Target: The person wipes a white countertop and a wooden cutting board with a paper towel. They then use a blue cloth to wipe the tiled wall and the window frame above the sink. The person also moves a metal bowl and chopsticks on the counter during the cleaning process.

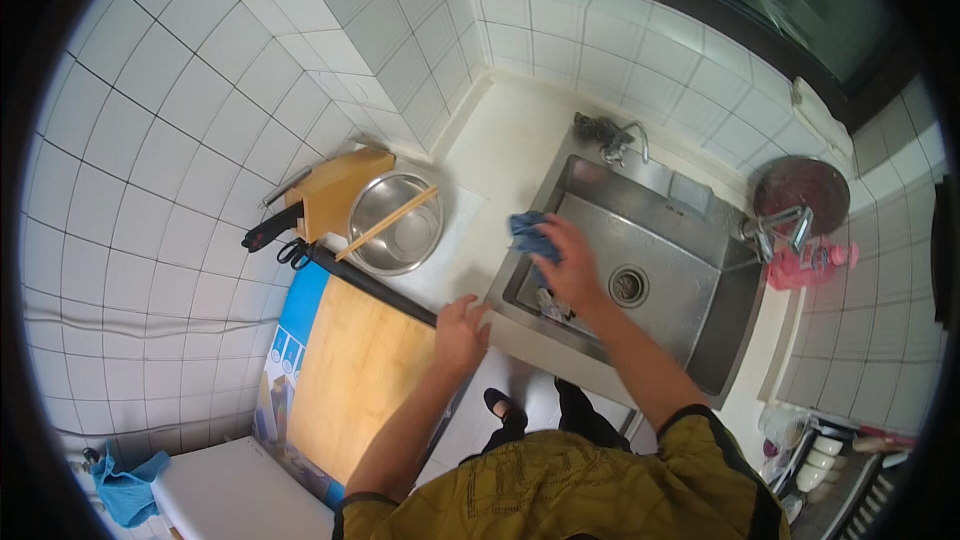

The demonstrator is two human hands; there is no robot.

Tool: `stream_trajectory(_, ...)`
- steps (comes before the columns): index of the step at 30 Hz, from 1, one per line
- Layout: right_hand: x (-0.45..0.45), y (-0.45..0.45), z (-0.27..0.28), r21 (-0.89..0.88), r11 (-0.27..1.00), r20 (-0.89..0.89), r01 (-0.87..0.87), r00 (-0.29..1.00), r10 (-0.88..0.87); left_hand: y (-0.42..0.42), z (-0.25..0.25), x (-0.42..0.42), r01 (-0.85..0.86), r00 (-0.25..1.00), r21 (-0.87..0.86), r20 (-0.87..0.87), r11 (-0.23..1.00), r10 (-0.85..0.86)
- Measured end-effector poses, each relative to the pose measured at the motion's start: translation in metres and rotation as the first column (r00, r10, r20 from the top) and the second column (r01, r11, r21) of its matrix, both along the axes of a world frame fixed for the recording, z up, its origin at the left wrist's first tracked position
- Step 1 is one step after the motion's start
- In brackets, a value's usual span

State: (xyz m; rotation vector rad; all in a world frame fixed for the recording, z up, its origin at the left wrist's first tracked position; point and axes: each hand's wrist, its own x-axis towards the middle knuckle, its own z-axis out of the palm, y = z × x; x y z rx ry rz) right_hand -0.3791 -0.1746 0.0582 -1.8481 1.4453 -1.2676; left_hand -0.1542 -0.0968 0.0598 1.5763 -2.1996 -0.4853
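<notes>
My right hand (574,262) grips a crumpled blue-grey cloth (534,234) at the left rim of the stainless steel sink (660,255). Just under that hand, a small patterned piece of cloth or debris (553,306) lies in the sink's near left corner; what it is cannot be made out. My left hand (461,334) rests by the front edge of the white countertop (480,240), fingers spread and holding nothing. Further left stands a stainless steel bowl (420,240) with a pair of wooden chopsticks (386,221) laid across its rim.
Behind the bowl is a wooden knife block (337,187) with a knife and scissors. Left of me is a wooden board (360,367). A faucet (619,146) rises at the sink's back, another tap (772,232) at its right, beside a pink detergent bottle (810,264) and a dark round lid (801,191).
</notes>
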Motion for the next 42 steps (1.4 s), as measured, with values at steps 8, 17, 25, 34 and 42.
stream_trajectory(8, 0.034, -0.099, -0.103, -0.052, 0.998, -0.659, 0.035, 0.750, -0.061, -0.056, -0.057, -0.035, -0.112, 0.989, 0.107, 0.105, 0.988, 0.100)
stream_trajectory(17, -0.018, -0.286, -0.112, -0.147, 0.987, -0.618, 0.070, 0.772, -0.147, -0.091, -0.081, -0.068, -0.066, 0.981, 0.333, 0.195, 0.941, -0.001)
stream_trajectory(25, 0.049, -0.336, -0.099, -0.031, 0.998, -0.536, 0.058, 0.841, -0.065, -0.099, -0.068, -0.064, -0.045, 0.966, 0.494, 0.242, 0.868, -0.087)
stream_trajectory(34, 0.032, -0.347, -0.096, -0.121, 0.990, -0.513, -0.068, 0.859, -0.004, -0.099, -0.079, -0.057, -0.013, 0.965, 0.432, 0.240, 0.902, -0.101)
stream_trajectory(42, 0.077, -0.228, -0.115, -0.169, 0.951, -0.473, -0.259, 0.868, 0.152, -0.099, -0.074, -0.055, -0.041, 0.969, 0.539, 0.228, 0.841, -0.099)
